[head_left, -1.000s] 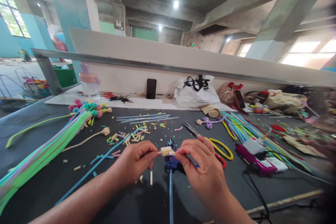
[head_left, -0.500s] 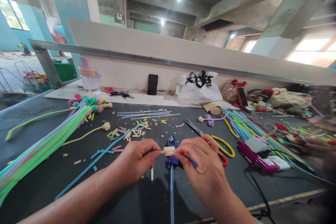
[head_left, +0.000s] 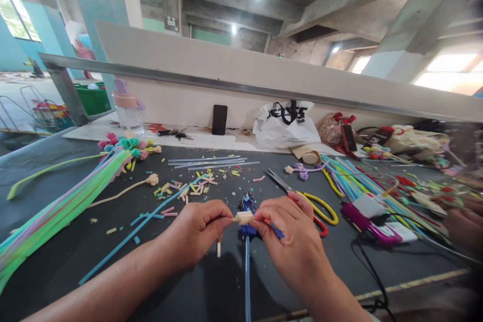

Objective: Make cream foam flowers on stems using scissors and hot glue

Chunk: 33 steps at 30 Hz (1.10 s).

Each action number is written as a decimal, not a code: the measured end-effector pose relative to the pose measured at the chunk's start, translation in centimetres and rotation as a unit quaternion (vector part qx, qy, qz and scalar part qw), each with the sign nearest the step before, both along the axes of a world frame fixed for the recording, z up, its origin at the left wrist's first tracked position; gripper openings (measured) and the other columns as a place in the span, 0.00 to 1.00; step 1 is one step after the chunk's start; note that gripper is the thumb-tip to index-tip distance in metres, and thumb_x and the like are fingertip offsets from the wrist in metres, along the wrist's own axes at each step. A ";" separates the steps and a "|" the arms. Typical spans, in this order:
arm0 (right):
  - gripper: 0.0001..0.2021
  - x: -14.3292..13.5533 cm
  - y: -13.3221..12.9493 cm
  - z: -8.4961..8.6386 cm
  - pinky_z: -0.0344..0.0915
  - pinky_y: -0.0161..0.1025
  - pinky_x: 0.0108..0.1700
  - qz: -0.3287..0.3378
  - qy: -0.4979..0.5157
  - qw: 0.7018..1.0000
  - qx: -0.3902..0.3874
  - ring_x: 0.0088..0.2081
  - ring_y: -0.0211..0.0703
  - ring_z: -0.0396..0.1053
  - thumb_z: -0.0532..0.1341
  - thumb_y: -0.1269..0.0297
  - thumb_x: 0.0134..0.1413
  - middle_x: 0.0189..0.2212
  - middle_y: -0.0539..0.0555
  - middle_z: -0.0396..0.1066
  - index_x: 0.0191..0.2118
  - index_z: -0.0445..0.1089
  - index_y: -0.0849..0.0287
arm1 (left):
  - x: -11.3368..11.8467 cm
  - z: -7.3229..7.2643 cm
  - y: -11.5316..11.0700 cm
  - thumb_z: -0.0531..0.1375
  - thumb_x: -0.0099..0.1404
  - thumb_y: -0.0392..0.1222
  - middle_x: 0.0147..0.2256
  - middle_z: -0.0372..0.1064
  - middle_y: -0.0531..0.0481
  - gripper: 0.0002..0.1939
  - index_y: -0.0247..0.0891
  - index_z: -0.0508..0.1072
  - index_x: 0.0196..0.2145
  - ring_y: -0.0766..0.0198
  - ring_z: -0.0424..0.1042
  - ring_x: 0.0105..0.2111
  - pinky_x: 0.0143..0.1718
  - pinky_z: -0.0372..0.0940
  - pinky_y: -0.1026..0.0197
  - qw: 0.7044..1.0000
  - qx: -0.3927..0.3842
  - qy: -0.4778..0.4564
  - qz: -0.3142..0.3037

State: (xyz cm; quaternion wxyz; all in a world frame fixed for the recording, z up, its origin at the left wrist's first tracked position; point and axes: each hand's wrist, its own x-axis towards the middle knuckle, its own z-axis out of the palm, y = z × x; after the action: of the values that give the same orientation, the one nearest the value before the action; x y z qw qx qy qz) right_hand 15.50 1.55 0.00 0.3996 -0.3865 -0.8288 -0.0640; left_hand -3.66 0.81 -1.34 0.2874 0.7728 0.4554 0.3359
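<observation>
Between my two hands a small cream-coloured piece is pinched over a blue device on the dark table. My left hand grips its left end with thumb and forefinger. Its right end is in the fingertips of my right hand, which also has a blue-handled tool in it, mostly hidden by the fingers. A clear bluish tube runs from the device toward me. Scissors with yellow and red handles lie beside my right hand.
Green and purple strips lie at the left, cut bits behind my left hand. A magenta device with a black cable is at the right. A phone and white bag stand behind. Another person's hand is far right.
My hands have barely moved and keep hold of the cream piece. The other person's hand at the far right has shifted slightly.
</observation>
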 end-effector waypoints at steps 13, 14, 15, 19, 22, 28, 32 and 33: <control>0.08 -0.2 -0.2 -0.1 0.47 0.45 0.50 -0.003 -0.005 1.000 -0.015 0.29 0.38 0.67 0.58 0.69 0.53 0.24 0.45 0.70 0.24 0.67 0.54 | 0.0 -0.2 0.0 0.51 0.64 0.39 0.20 0.62 0.57 0.11 0.35 0.70 0.28 0.72 0.61 0.21 0.25 0.55 0.70 1.000 0.005 0.001 -0.011; 0.09 -0.2 -0.2 -0.1 0.47 0.45 0.50 -0.003 -0.005 1.000 -0.013 0.29 0.38 0.67 0.58 0.69 0.54 0.24 0.45 0.70 0.24 0.67 0.54 | 0.0 -0.2 0.0 0.51 0.64 0.39 0.21 0.62 0.56 0.11 0.35 0.70 0.28 0.72 0.61 0.21 0.25 0.55 0.70 1.000 0.008 0.000 -0.014; 0.09 -0.2 -0.2 -0.1 0.47 0.45 0.50 -0.001 -0.005 1.000 -0.011 0.28 0.38 0.67 0.58 0.69 0.54 0.23 0.45 0.70 0.24 0.67 0.54 | 0.0 -0.2 0.0 0.50 0.64 0.39 0.21 0.62 0.56 0.11 0.35 0.70 0.28 0.72 0.61 0.21 0.25 0.55 0.70 1.000 0.009 -0.001 -0.016; 0.07 -0.1 -0.2 -0.3 0.48 0.46 0.50 0.003 -0.005 1.000 -0.014 0.29 0.38 0.67 0.59 0.70 0.52 0.25 0.45 0.71 0.25 0.68 0.54 | 0.0 -0.2 -0.1 0.50 0.64 0.39 0.20 0.62 0.56 0.12 0.36 0.71 0.28 0.71 0.62 0.21 0.24 0.55 0.70 1.000 0.002 -0.002 -0.019; 0.07 0.0 -0.2 -0.4 0.48 0.46 0.51 0.002 -0.013 1.000 -0.019 0.29 0.39 0.67 0.58 0.70 0.53 0.26 0.46 0.71 0.26 0.69 0.53 | 0.0 -0.2 -0.1 0.50 0.64 0.39 0.21 0.62 0.56 0.12 0.36 0.71 0.29 0.71 0.62 0.22 0.25 0.56 0.70 1.000 0.002 -0.006 -0.023; 0.08 -0.2 -0.4 -0.2 0.46 0.47 0.52 -0.004 -0.017 1.000 -0.014 0.29 0.39 0.66 0.58 0.69 0.55 0.26 0.46 0.71 0.26 0.70 0.53 | -0.1 -0.1 -0.1 0.50 0.64 0.39 0.21 0.62 0.56 0.11 0.35 0.70 0.28 0.71 0.62 0.22 0.26 0.55 0.70 1.000 -0.005 -0.006 -0.019; 0.08 -0.4 -0.6 -0.2 0.47 0.46 0.50 -0.011 -0.025 1.000 0.003 0.30 0.39 0.66 0.57 0.68 0.56 0.27 0.47 0.71 0.28 0.71 0.53 | -0.2 -0.1 0.0 0.51 0.64 0.39 0.20 0.62 0.57 0.11 0.35 0.70 0.27 0.71 0.62 0.22 0.26 0.55 0.69 1.000 -0.014 -0.015 -0.015; 0.08 -0.4 -0.7 -0.2 0.48 0.45 0.49 -0.011 -0.028 1.000 0.009 0.30 0.39 0.66 0.57 0.68 0.56 0.27 0.47 0.72 0.28 0.71 0.53 | -0.2 -0.1 0.0 0.51 0.64 0.39 0.20 0.62 0.57 0.11 0.35 0.70 0.27 0.71 0.62 0.22 0.26 0.55 0.69 1.000 -0.015 -0.016 -0.014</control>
State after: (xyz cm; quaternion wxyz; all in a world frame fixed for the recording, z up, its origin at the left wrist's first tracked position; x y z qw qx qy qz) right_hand 15.08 0.87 -0.17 0.3793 -0.3901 -0.8345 -0.0870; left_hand -3.86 0.85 -1.46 0.3107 0.7693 0.4449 0.3370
